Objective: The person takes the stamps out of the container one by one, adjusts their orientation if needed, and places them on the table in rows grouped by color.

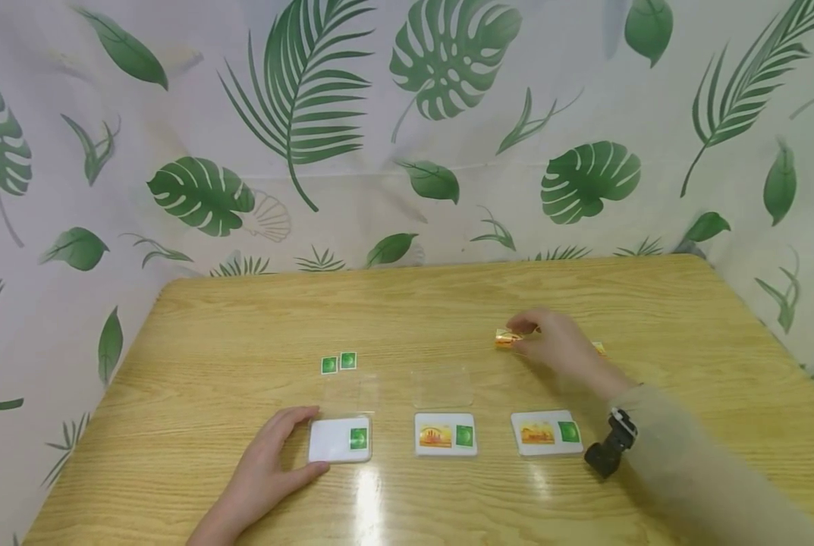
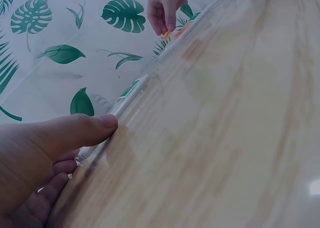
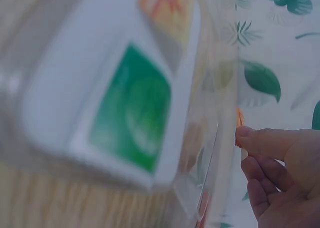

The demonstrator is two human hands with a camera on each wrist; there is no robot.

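My left hand [image 1: 268, 460] grips the left end of a white rounded card stack [image 1: 329, 441], thumb at its near edge and index finger by its far corner. A green stamp [image 1: 358, 438] lies at the right end of that stack. Farther back on the right, my right hand [image 1: 558, 343] pinches an orange-and-yellow stamp [image 1: 505, 339] between thumb and fingertips. In the right wrist view the thumb presses on the stamp's orange edge [image 3: 239, 130]. Part of another yellow stamp [image 1: 599, 348] shows behind the right wrist.
Two more white card stacks, a middle one [image 1: 445, 434] and a right one [image 1: 547, 433], each bear an orange and a green stamp. Behind lie two loose green stamps [image 1: 338, 363] and clear plastic pieces [image 1: 442, 387]. A leaf-print cloth [image 1: 407, 136] hangs behind the wooden table [image 1: 243, 318].
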